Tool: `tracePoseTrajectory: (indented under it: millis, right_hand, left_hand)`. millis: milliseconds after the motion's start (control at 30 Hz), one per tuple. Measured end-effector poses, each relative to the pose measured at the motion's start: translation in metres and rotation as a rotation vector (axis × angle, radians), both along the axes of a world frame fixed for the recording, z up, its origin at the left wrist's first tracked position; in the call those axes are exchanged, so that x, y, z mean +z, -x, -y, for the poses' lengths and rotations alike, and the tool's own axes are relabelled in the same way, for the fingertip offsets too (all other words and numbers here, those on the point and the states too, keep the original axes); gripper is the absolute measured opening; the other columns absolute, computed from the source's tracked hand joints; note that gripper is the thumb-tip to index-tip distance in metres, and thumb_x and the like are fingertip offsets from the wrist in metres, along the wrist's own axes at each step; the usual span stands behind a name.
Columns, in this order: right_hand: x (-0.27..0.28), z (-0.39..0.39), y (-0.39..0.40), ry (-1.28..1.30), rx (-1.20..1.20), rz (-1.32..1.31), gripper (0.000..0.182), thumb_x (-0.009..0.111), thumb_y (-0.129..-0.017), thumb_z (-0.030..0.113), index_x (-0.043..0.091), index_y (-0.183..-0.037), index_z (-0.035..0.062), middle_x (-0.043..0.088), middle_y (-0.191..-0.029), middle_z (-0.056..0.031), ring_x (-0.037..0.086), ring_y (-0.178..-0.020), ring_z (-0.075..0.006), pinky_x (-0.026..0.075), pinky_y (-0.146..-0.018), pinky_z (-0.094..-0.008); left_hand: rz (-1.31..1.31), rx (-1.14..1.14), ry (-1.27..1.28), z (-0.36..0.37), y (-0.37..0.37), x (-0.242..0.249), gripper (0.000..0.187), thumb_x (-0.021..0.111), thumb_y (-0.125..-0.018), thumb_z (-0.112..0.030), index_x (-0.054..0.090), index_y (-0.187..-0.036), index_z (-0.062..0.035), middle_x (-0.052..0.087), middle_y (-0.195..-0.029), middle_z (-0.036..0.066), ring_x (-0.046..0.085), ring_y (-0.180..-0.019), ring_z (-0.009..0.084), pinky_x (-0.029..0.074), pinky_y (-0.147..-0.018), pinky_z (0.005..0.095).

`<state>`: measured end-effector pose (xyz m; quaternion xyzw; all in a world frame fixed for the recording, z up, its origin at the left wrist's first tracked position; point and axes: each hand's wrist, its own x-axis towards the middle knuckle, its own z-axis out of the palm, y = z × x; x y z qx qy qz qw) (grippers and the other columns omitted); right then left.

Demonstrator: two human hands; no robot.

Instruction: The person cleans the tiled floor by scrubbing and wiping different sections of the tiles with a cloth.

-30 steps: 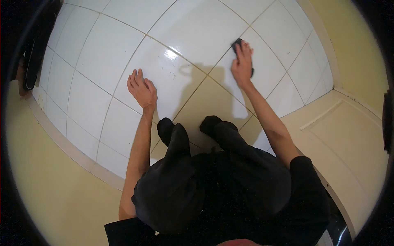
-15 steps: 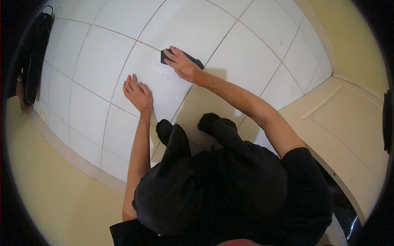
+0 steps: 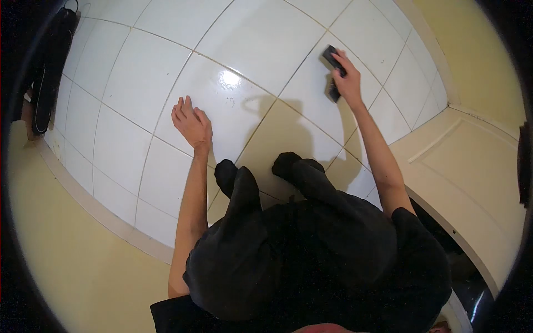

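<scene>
My right hand (image 3: 348, 83) is wrapped round a black oblong object (image 3: 333, 57), slightly blurred, at the upper right of the tiled floor. Its kind I cannot make out; one end sticks out beyond the fingers and the other shows below the thumb. To the left, my left hand (image 3: 192, 123) rests palm down on a white tile with its fingers stretched out, holding nothing. Small dark marks (image 3: 230, 101) lie on the tile between the two hands. A bright patch of light (image 3: 229, 79) gleams on the floor just above them.
White tiles (image 3: 244, 33) with dark joints cover the floor. My dark-covered feet (image 3: 286, 164) are close below the hands. A cream door (image 3: 463, 161) stands at the right, a long black item (image 3: 53, 72) at the far left, and yellowish walls (image 3: 83, 244) border the floor.
My right hand has swung to the right and farther out with the black object, turning it more upright in the view. A bright gleam now shows on the tile. My left hand stays nearly in place.
</scene>
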<state>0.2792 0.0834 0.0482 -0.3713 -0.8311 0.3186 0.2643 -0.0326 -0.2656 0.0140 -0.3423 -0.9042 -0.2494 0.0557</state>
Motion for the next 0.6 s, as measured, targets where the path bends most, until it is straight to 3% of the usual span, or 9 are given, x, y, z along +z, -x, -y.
tracePoseTrajectory:
  millis: [133, 267, 367, 600]
  right_hand:
    - [-0.014, 0.005, -0.067, 0.065, -0.187, 0.06, 0.049, 0.061, -0.087, 0.0, 0.064, -0.136, 0.0021, 0.054, -0.153, -0.0173, 0.041, -0.15, -0.0363, 0.041, -0.119, -0.0409]
    - [-0.02, 0.029, -0.094, -0.121, -0.071, 0.263, 0.051, 0.06, -0.089, 0.001, 0.059, -0.14, 0.0, 0.049, -0.157, -0.0202, 0.039, -0.15, -0.0378, 0.039, -0.121, -0.0438]
    - [-0.031, 0.032, -0.084, -0.294, -0.002, 0.295, 0.052, 0.054, -0.09, -0.003, 0.054, -0.143, -0.0024, 0.042, -0.16, -0.0212, 0.037, -0.151, -0.0385, 0.031, -0.125, -0.0492]
    - [-0.028, 0.039, -0.023, -0.27, 0.027, 0.257, 0.054, 0.051, -0.087, -0.008, 0.052, -0.141, -0.0058, 0.042, -0.159, -0.0225, 0.036, -0.15, -0.0409, 0.03, -0.126, -0.0494]
  left_hand:
    - [-0.008, -0.009, 0.015, 0.002, 0.001, -0.003, 0.047, 0.056, -0.096, -0.011, 0.055, -0.143, -0.0044, 0.051, -0.149, 0.018, 0.039, -0.14, 0.0412, 0.029, -0.12, 0.0547]
    - [-0.008, -0.017, 0.026, 0.002, 0.0, -0.002, 0.049, 0.055, -0.096, -0.012, 0.054, -0.144, -0.0036, 0.051, -0.149, 0.019, 0.039, -0.14, 0.0406, 0.029, -0.12, 0.0553]
    - [-0.01, -0.021, 0.031, 0.002, 0.001, -0.003, 0.05, 0.055, -0.096, -0.011, 0.054, -0.145, -0.0036, 0.05, -0.149, 0.019, 0.038, -0.14, 0.0405, 0.029, -0.12, 0.0556]
    - [0.002, -0.006, 0.046, -0.001, -0.001, 0.001, 0.046, 0.055, -0.097, -0.008, 0.057, -0.142, -0.004, 0.051, -0.149, 0.019, 0.038, -0.14, 0.0434, 0.031, -0.119, 0.0549]
